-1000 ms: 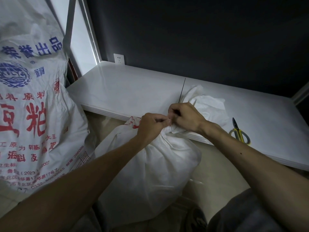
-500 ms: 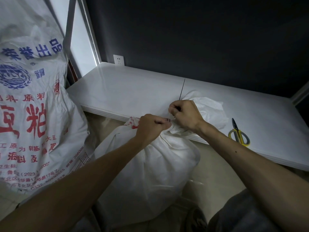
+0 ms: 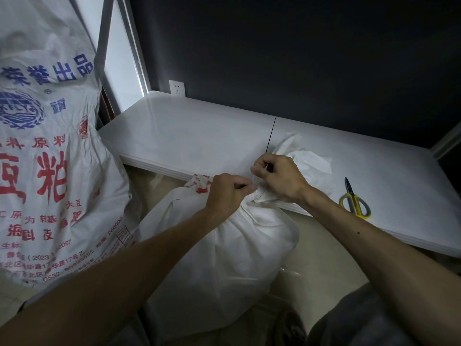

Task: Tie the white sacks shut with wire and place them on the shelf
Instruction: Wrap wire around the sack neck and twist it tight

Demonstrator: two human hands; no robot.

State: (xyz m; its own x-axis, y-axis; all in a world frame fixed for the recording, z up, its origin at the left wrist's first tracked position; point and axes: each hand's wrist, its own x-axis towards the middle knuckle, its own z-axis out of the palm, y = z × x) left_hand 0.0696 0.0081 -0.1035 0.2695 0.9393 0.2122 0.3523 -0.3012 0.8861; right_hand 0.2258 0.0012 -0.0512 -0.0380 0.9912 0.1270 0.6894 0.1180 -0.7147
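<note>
Sack (image 3: 219, 258): stands on the floor against the front edge of the shelf (image 3: 199, 136). Its neck is gathered level with that edge and its loose top is spread onto the shelf.

Wire (image 3: 268, 168): a thin dark strand shows between the right fingers, with a faint turn at the neck. Whether the dark line on the shelf behind the hand is more wire or a board seam cannot be told.

Right hand (image 3: 279, 176): curled, pinching the wire just above the shelf edge.

Left hand (image 3: 228, 193): curled at the neck just in front of the shelf edge, fingertips pinched on what appears to be the wire's other end.

Scissors (image 3: 355, 202): on the shelf near its front edge, right of the hands, untouched.

Printed sack (image 3: 50, 146): upright off the left end of the shelf. Its top is out of view, so its closure cannot be told.

Assessment: tying is in progress and no finished twist is visible. No sack sits fully on the shelf. Remaining work is to tighten the tie, trim if needed and lift the sack onto the shelf.
</note>
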